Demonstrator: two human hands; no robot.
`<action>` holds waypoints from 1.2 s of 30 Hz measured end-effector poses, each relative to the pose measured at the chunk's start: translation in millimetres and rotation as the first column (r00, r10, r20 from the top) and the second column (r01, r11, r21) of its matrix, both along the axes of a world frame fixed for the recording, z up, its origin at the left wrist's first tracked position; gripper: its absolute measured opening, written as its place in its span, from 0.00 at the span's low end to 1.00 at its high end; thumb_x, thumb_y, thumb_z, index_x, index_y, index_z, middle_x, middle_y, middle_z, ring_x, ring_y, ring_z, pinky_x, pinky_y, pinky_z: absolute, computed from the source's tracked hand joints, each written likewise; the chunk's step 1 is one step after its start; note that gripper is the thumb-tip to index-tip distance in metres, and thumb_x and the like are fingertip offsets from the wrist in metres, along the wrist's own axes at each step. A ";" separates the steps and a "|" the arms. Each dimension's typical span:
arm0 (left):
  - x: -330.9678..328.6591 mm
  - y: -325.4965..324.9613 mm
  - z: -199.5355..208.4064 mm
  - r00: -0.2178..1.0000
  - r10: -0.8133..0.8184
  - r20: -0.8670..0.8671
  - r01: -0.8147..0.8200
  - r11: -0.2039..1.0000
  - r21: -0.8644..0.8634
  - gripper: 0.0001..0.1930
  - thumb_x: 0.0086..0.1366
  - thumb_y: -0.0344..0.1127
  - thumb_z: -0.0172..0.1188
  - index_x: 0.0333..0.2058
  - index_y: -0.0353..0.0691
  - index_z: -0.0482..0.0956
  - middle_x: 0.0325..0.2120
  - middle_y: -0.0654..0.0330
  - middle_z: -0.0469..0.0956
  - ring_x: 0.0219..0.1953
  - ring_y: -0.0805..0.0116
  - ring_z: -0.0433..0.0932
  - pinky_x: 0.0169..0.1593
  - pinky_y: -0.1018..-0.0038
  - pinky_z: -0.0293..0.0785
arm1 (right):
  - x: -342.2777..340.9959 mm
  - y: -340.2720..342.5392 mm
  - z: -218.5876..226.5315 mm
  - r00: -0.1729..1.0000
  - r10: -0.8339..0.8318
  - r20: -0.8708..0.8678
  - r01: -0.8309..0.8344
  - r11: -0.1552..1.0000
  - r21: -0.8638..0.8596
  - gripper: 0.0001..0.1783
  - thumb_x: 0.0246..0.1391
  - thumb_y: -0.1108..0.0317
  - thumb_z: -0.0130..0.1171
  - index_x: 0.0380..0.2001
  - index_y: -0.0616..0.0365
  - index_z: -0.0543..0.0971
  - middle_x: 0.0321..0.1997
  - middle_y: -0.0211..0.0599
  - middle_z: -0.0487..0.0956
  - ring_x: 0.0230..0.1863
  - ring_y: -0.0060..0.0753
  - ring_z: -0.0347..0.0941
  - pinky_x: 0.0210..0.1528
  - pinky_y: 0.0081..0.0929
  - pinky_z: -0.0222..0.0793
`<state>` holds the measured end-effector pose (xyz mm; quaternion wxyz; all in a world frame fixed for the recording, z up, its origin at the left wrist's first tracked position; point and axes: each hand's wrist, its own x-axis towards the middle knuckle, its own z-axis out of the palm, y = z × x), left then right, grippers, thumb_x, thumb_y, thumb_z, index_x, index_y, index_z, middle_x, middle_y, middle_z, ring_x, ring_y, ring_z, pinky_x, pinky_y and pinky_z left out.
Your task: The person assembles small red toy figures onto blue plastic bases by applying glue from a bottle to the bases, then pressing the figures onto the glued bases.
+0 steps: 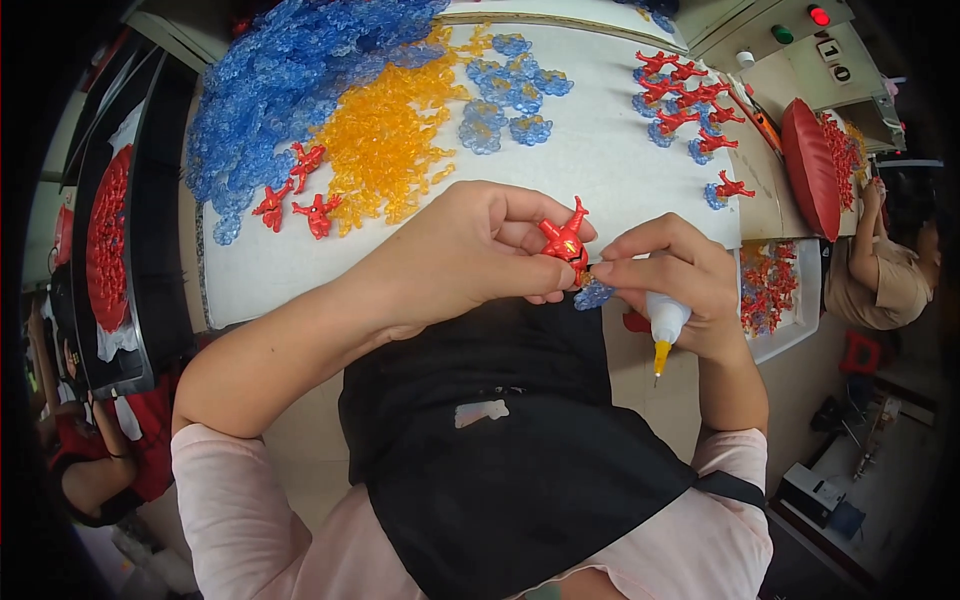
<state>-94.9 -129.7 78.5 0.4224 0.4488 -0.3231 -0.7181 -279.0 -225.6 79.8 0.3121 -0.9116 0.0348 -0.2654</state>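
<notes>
My left hand (465, 245) pinches a small red toy figure (566, 242) between thumb and fingers, in front of my apron at the table's near edge. Under the figure shows a clear blue base piece (593, 295). The thumb and forefinger of my right hand (685, 270) meet at the figure's lower end, beside the blue piece. Held in that same hand is a white squeeze bottle (666, 316) with a yellow nozzle and thin needle tip pointing down. Whatever lies between the fingertips is partly hidden.
Piles of clear blue pieces (270, 110) and orange pieces (385, 130) cover the table's left. Loose red figures (318, 215) lie near them. Blue bases (482, 126) sit mid-table; figures on bases (735, 186) stand at right. A white bin (785, 340) and red tray (808, 165) flank the right.
</notes>
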 end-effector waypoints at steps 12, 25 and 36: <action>-0.4 -1.6 -1.4 1.000 -0.004 0.003 0.004 0.997 0.083 0.17 0.50 0.24 0.56 0.41 0.30 0.70 0.27 0.58 0.76 0.25 0.80 0.72 0.32 0.86 0.69 | 1.7 -3.2 -5.3 0.997 0.062 -0.048 -0.059 0.996 0.064 0.14 0.30 0.79 0.63 0.28 0.61 0.78 0.25 0.36 0.72 0.24 0.28 0.72 0.23 0.19 0.67; -3.1 -4.5 -5.7 0.999 0.035 -0.018 -0.033 0.997 0.069 0.15 0.51 0.26 0.56 0.40 0.31 0.71 0.27 0.59 0.76 0.25 0.79 0.73 0.32 0.85 0.70 | -0.3 -1.4 -11.0 1.000 -0.014 -0.010 0.015 0.984 0.177 0.13 0.31 0.78 0.63 0.28 0.60 0.78 0.26 0.36 0.73 0.27 0.29 0.72 0.27 0.21 0.67; -4.2 -6.1 -7.4 1.000 0.017 -0.011 -0.016 0.998 0.067 0.14 0.52 0.26 0.57 0.39 0.32 0.72 0.26 0.59 0.76 0.25 0.79 0.73 0.32 0.85 0.70 | -2.4 -1.7 -13.9 1.000 -0.023 -0.004 0.023 0.984 0.177 0.13 0.31 0.78 0.63 0.28 0.60 0.78 0.27 0.37 0.74 0.28 0.29 0.72 0.27 0.21 0.67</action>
